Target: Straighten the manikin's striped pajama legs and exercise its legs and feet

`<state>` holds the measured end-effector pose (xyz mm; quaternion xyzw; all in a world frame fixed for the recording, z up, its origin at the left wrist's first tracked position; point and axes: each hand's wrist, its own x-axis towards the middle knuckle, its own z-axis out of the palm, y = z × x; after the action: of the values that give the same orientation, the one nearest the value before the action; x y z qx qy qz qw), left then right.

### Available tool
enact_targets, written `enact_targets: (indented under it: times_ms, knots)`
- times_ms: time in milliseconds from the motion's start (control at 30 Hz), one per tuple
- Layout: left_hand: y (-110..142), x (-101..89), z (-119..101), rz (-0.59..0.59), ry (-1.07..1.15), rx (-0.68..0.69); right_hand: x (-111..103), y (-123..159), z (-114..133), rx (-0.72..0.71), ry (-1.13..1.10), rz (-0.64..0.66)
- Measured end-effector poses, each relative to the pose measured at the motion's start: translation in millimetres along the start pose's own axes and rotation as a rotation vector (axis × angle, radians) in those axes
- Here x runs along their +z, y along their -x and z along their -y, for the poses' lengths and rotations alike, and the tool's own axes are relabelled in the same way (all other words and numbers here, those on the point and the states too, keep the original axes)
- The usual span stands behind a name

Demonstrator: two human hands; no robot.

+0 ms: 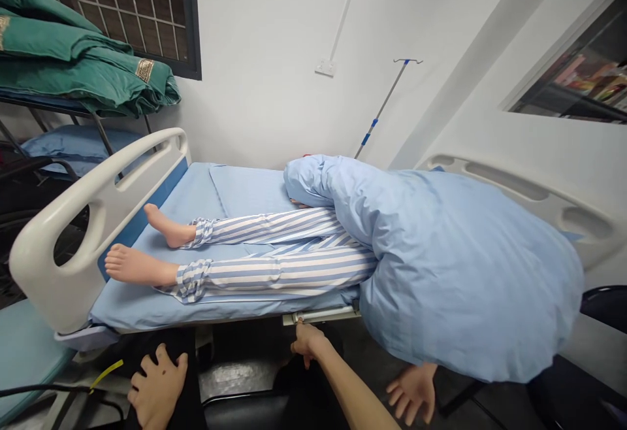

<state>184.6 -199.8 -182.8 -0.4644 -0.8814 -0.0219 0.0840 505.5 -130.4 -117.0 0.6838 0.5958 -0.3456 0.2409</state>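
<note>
Duvet (441,266) hides manikin's (294,273) torso; our right hand (307,342) at side rail (334,314), grip unclear; left hand (157,387) loosely spread.

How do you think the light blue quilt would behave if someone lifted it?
The quilt would probably flop, given its soft folds. It looks puffy, so likely light for its bulk. It might slide off, since part overhangs the bed.
</note>
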Motion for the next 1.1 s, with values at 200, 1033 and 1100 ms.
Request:
enact_targets:
  times_ms: [200, 1033, 1100]
  knots:
    - [-1, -1.4, 0, 0.038, 0.023, -0.015, -1, 1, -5, -0.009, 0.057, -0.006]
    - [0, 2.3, 2, 0.060, 0.083, -0.033, 25, 21, -8, -0.075, 0.099, -0.387]
    - [-1, 3.4, 3, 0.055, 0.094, -0.021, 48, 22, -2, -0.155, -0.080, -0.499]
